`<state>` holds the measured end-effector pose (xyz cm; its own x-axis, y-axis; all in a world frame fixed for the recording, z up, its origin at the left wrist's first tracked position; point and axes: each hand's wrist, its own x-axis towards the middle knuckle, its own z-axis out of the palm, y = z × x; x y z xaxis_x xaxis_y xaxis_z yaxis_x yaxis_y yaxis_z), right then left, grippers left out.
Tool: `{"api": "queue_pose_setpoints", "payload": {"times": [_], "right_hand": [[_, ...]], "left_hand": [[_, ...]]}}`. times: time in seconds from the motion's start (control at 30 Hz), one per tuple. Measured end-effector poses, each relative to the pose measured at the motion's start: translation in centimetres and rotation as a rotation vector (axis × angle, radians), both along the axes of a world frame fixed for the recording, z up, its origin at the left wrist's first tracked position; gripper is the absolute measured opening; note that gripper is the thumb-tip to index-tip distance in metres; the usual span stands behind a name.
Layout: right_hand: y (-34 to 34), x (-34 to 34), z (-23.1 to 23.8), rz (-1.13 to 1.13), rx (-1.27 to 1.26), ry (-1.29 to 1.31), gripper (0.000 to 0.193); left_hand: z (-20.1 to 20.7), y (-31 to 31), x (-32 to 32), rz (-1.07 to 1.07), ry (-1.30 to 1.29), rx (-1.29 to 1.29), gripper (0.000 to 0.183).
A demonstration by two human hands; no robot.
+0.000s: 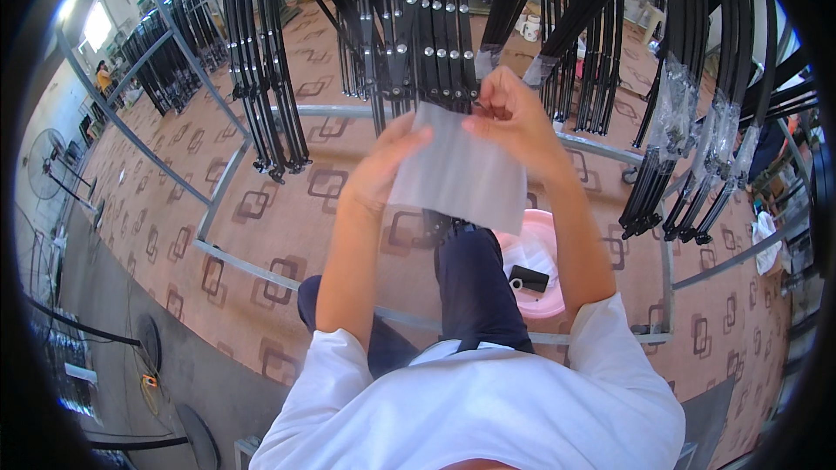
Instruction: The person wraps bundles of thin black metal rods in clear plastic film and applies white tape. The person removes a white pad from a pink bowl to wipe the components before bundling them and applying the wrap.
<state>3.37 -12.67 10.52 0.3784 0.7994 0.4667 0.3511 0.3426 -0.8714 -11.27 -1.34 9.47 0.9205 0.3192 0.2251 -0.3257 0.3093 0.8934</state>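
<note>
A thin, whitish, translucent sheet [461, 170] is spread between my hands, in front of a hanging bundle of narrow black bars [427, 35] with silver rivets. My left hand [389, 157] grips the sheet's upper left side, the thumb lying over its face and the other fingers behind it. At the upper right corner, my right hand [514, 122] has its thumb on the sheet. Its index finger is bent near the bars' lower part. The sheet covers part of the bundle, whose lower ends show beneath it near my knee.
More black bars [261, 61] hang at the left; others at the right have clear plastic wrap [679, 104] around them. A grey metal frame [248, 270] surrounds my legs. A pink basin [546, 305] with white sheets and a black device [529, 279] sits by my right knee.
</note>
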Motion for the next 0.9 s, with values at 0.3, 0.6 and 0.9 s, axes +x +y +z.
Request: {"api": "queue_pose_setpoints", "payload": {"times": [0.3,0.6,0.9], "right_hand": [[1.4,2.6,1.3,0.243,-0.051,-0.057,0.031],[2.3,4.4,1.9,0.085,-0.142,-0.253,0.005],[3.5,5.3,2.6,0.032,-0.030,-0.269,0.010]], "left_hand": [[-0.5,1.2,0.7,0.319,0.086,0.229,0.028],[-2.7,1.4,3.6,0.344,-0.108,-0.024,0.027],[-2.3,3.8,4.4,0.027,-0.274,-0.184,0.021]]}}
